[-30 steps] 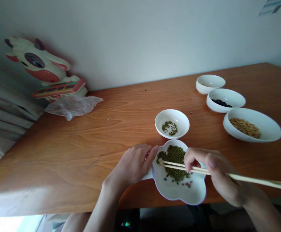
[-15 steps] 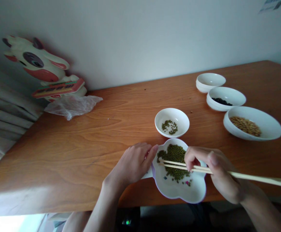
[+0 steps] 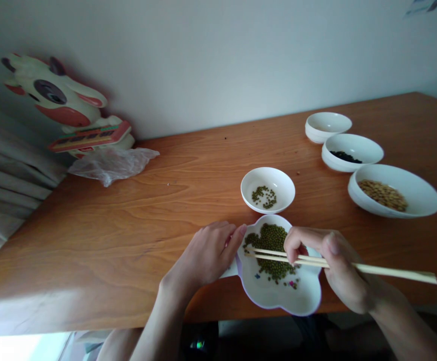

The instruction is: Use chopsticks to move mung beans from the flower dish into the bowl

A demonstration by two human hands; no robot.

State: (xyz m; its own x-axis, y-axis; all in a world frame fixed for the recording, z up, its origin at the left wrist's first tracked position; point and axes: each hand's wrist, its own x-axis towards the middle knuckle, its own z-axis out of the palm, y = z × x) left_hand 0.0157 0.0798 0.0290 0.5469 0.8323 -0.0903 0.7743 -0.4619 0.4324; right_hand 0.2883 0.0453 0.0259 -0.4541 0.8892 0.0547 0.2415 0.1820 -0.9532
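My right hand [image 3: 333, 260] is closed around a pair of wooden chopsticks [image 3: 395, 272]. Their tips lie close together at the left side of a white, purple-rimmed flower-shaped dish [image 3: 278, 297], among green mung beans [image 3: 274, 239]. Whether a bean sits between the tips is too small to tell. My left hand [image 3: 213, 253] grips the dish's left edge, thumb on the rim and the other fingers curled over its white handle. Just beyond the dish stands a round white bowl [image 3: 285, 195] with a small scatter of mung beans inside.
At the right, three white bowls stand in a row: one with tan grains [image 3: 382, 194], one with dark pieces [image 3: 344, 157], and a far bowl [image 3: 321, 134]. A cow-shaped toy keyboard [image 3: 90, 138] and a clear plastic bag [image 3: 115, 163] are at the back left.
The right hand and the rear ends of the chopsticks have shifted slightly left. The tips stay at the dish's left side, and the left hand keeps its place.
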